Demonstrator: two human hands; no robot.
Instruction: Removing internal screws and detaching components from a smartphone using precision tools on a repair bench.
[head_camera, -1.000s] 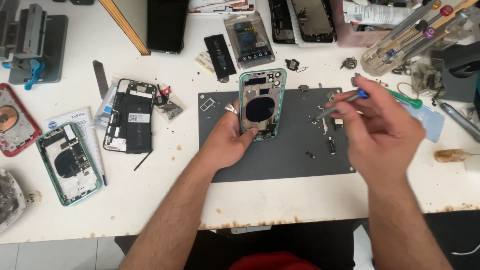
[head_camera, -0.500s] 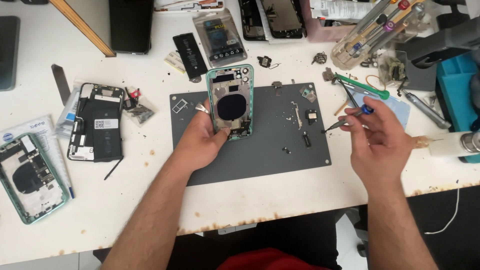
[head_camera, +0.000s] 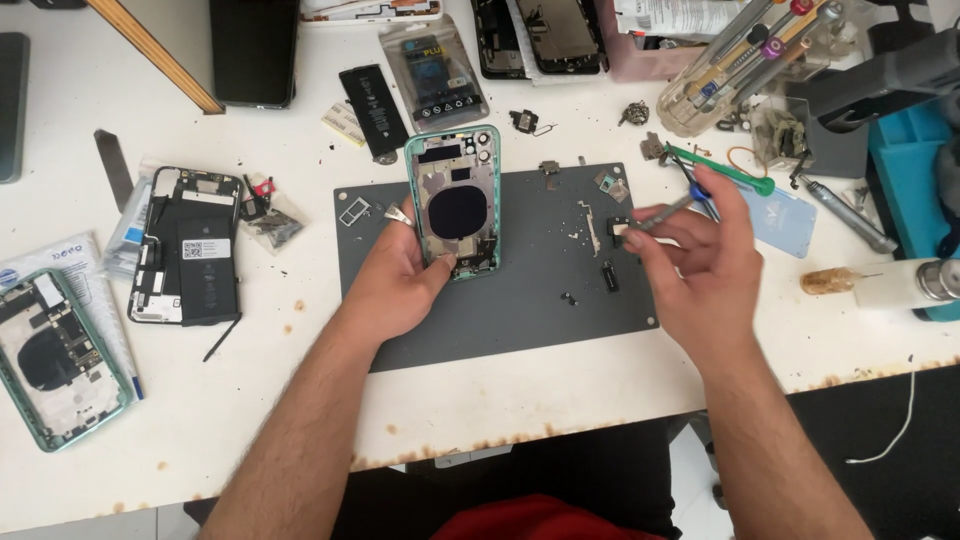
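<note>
An opened green phone housing (head_camera: 455, 197) lies on a dark grey work mat (head_camera: 500, 310), its insides facing up. My left hand (head_camera: 400, 275) holds its lower left edge, thumb on the bottom rim. My right hand (head_camera: 695, 260) hovers over the mat's right part, pinching a slim screwdriver (head_camera: 665, 212) with a blue collar; its tip points left at small loose parts (head_camera: 610, 275) on the mat.
Left of the mat lie a black disassembled phone (head_camera: 190, 250) and another green housing (head_camera: 55, 355). A battery (head_camera: 372, 98), a bagged battery (head_camera: 435, 70), tool holder (head_camera: 745, 55), green tweezers (head_camera: 720, 170) and a blue stand (head_camera: 915, 170) crowd the back and right. Table front edge is near.
The view has shifted, so everything sits a little further left. My right hand with the screwdriver has moved in over the mat's right part. My left hand keeps its hold on the housing.
</note>
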